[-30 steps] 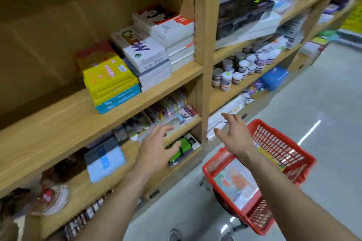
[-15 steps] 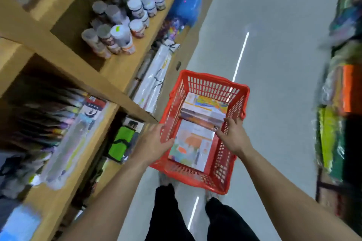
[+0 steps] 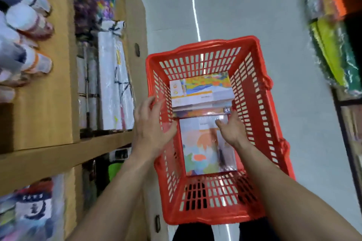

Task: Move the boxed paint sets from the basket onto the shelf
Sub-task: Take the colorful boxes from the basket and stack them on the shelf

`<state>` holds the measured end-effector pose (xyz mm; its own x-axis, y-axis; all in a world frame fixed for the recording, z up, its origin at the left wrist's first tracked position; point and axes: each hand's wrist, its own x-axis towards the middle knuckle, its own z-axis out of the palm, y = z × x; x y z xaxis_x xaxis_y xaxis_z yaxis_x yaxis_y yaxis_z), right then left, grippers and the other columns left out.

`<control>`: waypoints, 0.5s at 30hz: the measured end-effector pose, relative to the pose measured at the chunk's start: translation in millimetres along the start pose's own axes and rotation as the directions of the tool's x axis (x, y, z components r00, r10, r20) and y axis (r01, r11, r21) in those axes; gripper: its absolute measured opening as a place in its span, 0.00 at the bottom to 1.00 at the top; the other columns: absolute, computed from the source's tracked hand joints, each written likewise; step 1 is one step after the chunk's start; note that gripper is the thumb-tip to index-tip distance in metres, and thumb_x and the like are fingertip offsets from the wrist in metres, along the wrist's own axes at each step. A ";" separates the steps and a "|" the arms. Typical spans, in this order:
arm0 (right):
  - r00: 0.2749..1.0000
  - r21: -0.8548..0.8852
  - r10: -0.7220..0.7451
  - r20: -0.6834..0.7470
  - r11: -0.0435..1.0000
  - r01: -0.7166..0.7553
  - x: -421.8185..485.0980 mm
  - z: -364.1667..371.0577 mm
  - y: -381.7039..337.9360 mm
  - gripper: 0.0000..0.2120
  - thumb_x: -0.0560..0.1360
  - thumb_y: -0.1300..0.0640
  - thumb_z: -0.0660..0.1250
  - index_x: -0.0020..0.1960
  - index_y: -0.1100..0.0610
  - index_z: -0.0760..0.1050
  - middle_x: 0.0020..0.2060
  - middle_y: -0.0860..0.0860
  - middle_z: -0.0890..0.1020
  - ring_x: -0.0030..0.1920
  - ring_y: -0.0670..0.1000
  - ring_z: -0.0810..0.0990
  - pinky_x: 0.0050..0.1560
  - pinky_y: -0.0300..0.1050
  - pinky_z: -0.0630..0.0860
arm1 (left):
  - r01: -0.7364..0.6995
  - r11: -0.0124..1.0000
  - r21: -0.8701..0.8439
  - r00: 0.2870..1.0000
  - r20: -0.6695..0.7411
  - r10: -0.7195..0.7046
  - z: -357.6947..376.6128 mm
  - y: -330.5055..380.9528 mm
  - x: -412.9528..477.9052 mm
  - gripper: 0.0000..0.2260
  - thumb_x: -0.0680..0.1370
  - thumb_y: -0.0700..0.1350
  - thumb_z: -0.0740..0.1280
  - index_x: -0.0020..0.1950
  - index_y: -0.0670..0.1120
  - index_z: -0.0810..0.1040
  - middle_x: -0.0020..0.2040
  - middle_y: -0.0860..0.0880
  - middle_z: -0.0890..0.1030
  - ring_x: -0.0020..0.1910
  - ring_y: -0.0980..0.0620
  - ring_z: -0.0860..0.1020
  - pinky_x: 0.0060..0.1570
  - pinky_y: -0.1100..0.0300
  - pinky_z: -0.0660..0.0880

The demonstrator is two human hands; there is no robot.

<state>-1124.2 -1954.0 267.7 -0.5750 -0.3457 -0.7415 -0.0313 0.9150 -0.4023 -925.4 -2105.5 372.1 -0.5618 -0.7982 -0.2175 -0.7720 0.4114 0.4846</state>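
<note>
Several paint sets (image 3: 201,92): in red basket (image 3: 197,45); stack at far end, flat set (image 3: 203,154) nearer.
Left hand (image 3: 150,129): fingers spread, at basket's left rim.
Right hand (image 3: 233,131): on flat set's far edge; grip not discernible.

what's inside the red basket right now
A stack of boxed paint sets at the far end of the red basket, one wrapped box flat nearer, the left hand and right hand at its edges. Whatever lies beneath them is covered.

No legible print on the blurred paint-set boxes (image 3: 200,92).
</note>
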 end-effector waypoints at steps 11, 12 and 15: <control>0.961 0.480 0.021 -0.276 0.869 0.118 35.1 27.9 -11.7 0.55 0.63 0.26 0.68 0.81 0.54 0.61 0.78 0.55 0.68 0.78 0.57 0.66 0.79 0.58 0.61 | -0.162 0.987 0.016 0.984 -0.070 0.163 32.4 -19.6 5.8 0.32 0.71 0.53 0.71 0.73 0.45 0.74 0.75 0.45 0.66 0.75 0.45 0.65 0.75 0.70 0.47; 0.956 0.510 0.027 -0.292 0.850 0.132 37.4 29.1 -17.9 0.57 0.62 0.26 0.69 0.82 0.54 0.59 0.78 0.57 0.66 0.78 0.57 0.64 0.80 0.56 0.61 | -0.165 0.986 0.015 0.984 -0.074 0.165 32.3 -19.5 5.0 0.31 0.71 0.54 0.71 0.73 0.45 0.74 0.75 0.45 0.66 0.75 0.44 0.65 0.75 0.70 0.46; 0.955 0.646 0.098 -0.280 0.755 0.112 48.6 30.8 -38.7 0.64 0.60 0.26 0.71 0.84 0.56 0.50 0.81 0.61 0.58 0.80 0.59 0.59 0.77 0.47 0.58 | -0.153 0.988 0.014 0.985 -0.074 0.154 31.6 -17.7 3.8 0.32 0.72 0.55 0.70 0.73 0.44 0.74 0.75 0.44 0.66 0.75 0.43 0.65 0.75 0.71 0.44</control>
<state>-1125.7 -2012.6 230.7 -0.7810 -0.1823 -0.5973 0.4400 0.5181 -0.7334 -923.3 -2101.9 335.9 -0.6504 -0.7557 -0.0773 -0.6809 0.5348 0.5003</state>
